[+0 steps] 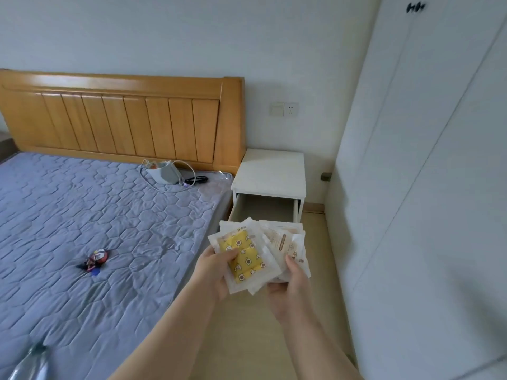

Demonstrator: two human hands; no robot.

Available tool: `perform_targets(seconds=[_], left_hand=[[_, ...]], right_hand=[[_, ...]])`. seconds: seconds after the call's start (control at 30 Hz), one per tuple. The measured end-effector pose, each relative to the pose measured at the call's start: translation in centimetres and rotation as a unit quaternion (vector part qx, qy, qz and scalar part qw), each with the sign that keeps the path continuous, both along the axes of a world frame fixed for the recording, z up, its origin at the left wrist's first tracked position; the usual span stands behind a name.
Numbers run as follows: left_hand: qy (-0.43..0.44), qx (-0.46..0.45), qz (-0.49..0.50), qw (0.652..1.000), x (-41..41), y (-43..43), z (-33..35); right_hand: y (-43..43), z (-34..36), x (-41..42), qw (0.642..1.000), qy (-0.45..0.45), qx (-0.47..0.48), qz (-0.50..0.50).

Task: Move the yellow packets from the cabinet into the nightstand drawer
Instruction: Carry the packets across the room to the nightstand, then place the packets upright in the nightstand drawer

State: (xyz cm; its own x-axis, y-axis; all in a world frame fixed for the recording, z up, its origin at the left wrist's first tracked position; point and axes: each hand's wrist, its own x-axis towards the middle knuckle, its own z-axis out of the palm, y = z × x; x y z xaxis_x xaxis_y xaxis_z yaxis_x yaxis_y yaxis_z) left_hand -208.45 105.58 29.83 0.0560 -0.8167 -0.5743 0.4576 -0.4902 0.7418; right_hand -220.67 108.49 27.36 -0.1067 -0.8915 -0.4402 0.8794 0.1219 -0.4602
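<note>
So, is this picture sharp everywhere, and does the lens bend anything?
Head view: the packets are fairly sharp; the bottle in the lower left corner is blurred; the cabinet door lines lean and bow from the wide lens; a soft glare lies on the headboard; the light is even, with faint shadows.

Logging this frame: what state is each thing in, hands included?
Nightstand drawer: pulled open.
Yellow packets: fanned stack held in front of the drawer, not yet in it.
Left hand: grips the stack, thumb on the top yellow packet.
Right hand: grips the stack's right side.
Cabinet doors: look shut.
Toy: lying on the mattress.
</note>
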Motion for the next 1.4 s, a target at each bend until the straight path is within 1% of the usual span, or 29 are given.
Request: perform_targets(seconds=[0.13,0.2,0.3,0.5,0.6,0.77,0.97,1.07,1.17,1.27,1.33,1.4], left_hand=[[-0.013,0.003,-0.003,1.0,-1.3,-7.3,-0.5],[-0.02,0.0,-0.006,1.0,-2.3,-11.2,-0.9],[-0.015,-0.004,0.004,1.0,-4.2,-16.9,-1.0],[-0.036,0.036,0.04,0.998,-7.8,-27.2,-1.9],[-0.056,0.067,0.035,0.996,-8.7,-31.0,-2.6],[-0.07,0.079,0.034,0.994,-7.1,-37.6,-5.0],[-0.087,0.103,0.004,0.991,-4.0,-46.3,-8.4],[-0.124,0.108,-0.021,0.986,-3.1,-50.6,-10.3],[-0.179,0.105,-0.053,0.977,-2.7,-53.9,-12.6],[-0.223,0.116,-0.094,0.963,-3.1,-55.8,-15.7],[-0.258,0.122,-0.131,0.95,-3.8,-56.7,-18.4],[-0.28,0.136,-0.156,0.937,-4.9,-57.4,-21.4]], right_hand=[[-6.4,-0.3,-2.7,0.998,-0.021,0.006,-0.062],[-10.2,-0.4,-4.2,0.997,-0.028,0.009,-0.072],[-16.1,-0.4,-6.7,0.998,-0.017,0.002,-0.067],[-27.8,0.3,-11.9,0.997,0.011,-0.001,-0.072],[-32.5,0.2,-12.6,0.997,0.033,0.008,-0.064],[-38.8,-1.1,-11.5,0.998,0.037,0.044,-0.041],[-46.2,-4.6,-9.1,0.993,0.054,0.093,-0.05],[-49.5,-6.5,-7.7,0.987,0.066,0.133,-0.058],[-51.4,-8.6,-7.5,0.98,0.064,0.174,-0.071],[-52.2,-11.9,-8.4,0.973,0.061,0.208,-0.078],[-52.6,-14.9,-8.8,0.961,0.088,0.252,-0.075],[-53.5,-19.5,-9.0,0.95,0.041,0.304,-0.055]])
